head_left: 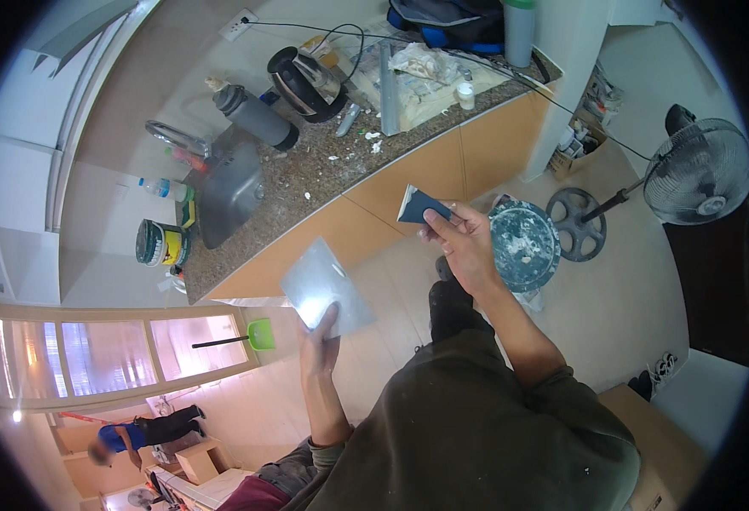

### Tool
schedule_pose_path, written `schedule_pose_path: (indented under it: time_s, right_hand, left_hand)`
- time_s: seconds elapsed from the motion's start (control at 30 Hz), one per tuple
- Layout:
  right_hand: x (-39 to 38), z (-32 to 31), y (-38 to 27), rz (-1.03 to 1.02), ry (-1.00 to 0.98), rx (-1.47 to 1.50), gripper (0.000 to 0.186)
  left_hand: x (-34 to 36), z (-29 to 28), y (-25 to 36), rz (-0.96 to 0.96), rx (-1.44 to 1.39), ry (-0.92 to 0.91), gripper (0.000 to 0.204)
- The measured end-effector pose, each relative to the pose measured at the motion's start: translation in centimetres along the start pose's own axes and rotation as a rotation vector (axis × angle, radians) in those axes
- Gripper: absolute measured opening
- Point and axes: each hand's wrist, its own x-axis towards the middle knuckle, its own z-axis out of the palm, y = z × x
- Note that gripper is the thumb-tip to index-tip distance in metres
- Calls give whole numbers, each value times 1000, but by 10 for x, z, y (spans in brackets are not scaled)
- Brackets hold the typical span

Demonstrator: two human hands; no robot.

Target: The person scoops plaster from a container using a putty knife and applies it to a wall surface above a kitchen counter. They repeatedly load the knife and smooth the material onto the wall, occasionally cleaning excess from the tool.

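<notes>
My left hand grips a square, shiny, pale flat plate from below, with light glaring off its face, in front of the orange cabinet fronts. My right hand holds a small dark blue flat scraper with a whitish edge, thumb across its face. Just to the right of that hand, a round teal bucket lid, smeared with white, lies low near the floor. The two held things are apart.
A speckled counter carries a sink, a kettle, bottles and white debris. A standing fan is at right, a cardboard box lower right, a green dustpan and another person at left.
</notes>
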Motion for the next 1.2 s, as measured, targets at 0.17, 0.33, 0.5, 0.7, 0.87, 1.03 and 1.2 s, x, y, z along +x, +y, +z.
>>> schedule_pose_path:
  time_s: [0.17,0.33,0.5,0.7,0.87,1.03,1.2]
  right_hand:
    - [39,14,-3,46,-37,-19,16]
    - [122,36,22,125,-61,34,9]
    - [234,56,10,113,-250,98,16]
    - [333,90,-15,-58,-417,-109,24]
    - [377,115,-21,-129,-522,-88,25]
    - [408,152,-24,-65,-662,-191,32]
    - [418,188,-23,-74,-833,-177,34]
  left_hand:
    - [34,4,12,79,37,46,47]
    - [92,10,54,182,90,146,45]
    - [167,62,108,310,14,243,39]
    - [231,92,123,477,17,129,36]
    - [236,106,131,590,60,132,35]
    - [223,87,133,650,75,295,32]
    - [205,71,119,663,88,448,43]
